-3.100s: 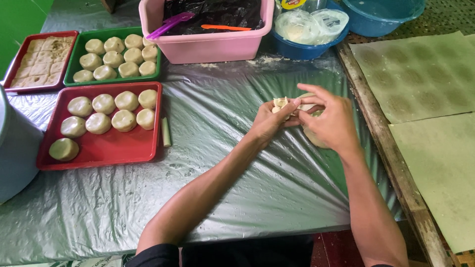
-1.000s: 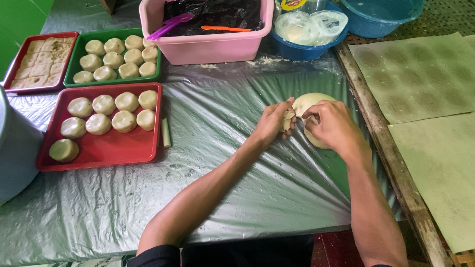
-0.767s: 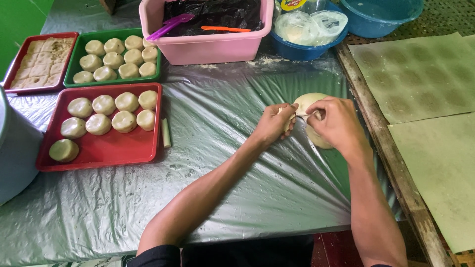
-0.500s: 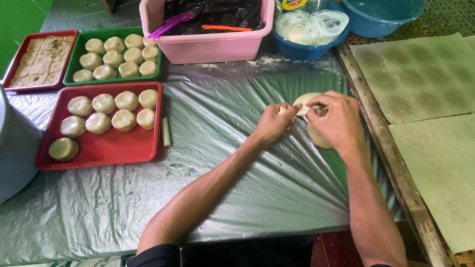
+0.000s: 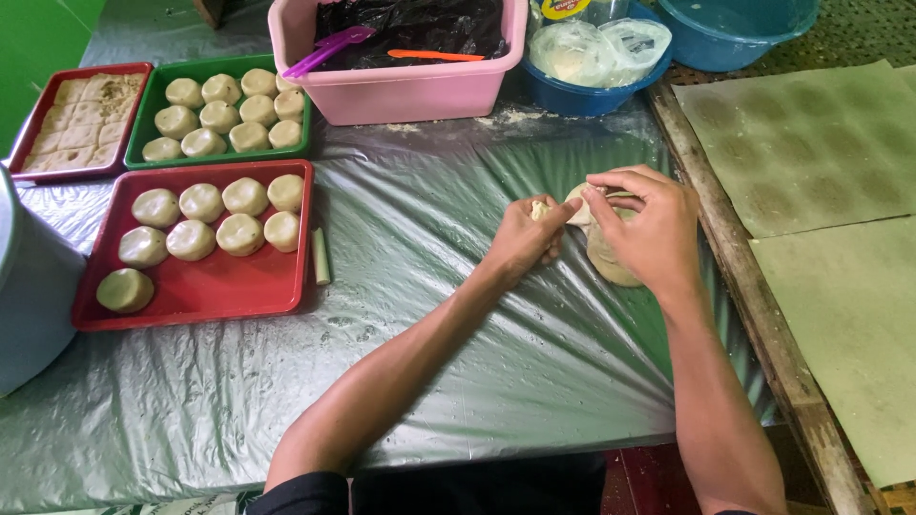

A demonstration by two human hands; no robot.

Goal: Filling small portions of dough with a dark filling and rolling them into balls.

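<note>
Two bare hands meet over a flattened piece of pale dough [image 5: 603,256] that lies on the plastic sheet [image 5: 429,334] covering the table, near its right edge. The left hand [image 5: 528,238] is curled at the dough's left rim, fingers folded in and the thumb stretched toward the other hand; a small pale lump shows at its knuckles, so it is closed around a bit of dough or filling, though I cannot tell which. The right hand [image 5: 647,227] arches over the top of the dough disc, its fingertips [image 5: 593,195] pinched down on the upper edge beside the left thumb. Both hands are therefore gripping the dough, not open.

Well to the left sits a red tray [image 5: 205,296] holding eight round, pale green-beige dough balls [image 5: 202,229], seven in two rows and one alone at the lower left corner. A short pale stick [image 5: 322,256] lies just beside that tray's right wall. Behind it is a green tray [image 5: 148,114] packed with similar balls, and to its left another red tray [image 5: 38,124] filled with a flat, cut slab. At the far side stand a pink tub [image 5: 401,91] with a purple scoop [image 5: 329,48] in it, a blue bowl [image 5: 592,95] holding clear bags, and a second blue basin [image 5: 735,33]. On the right, tan paper sheets [image 5: 811,143] cover a wooden rack.
</note>
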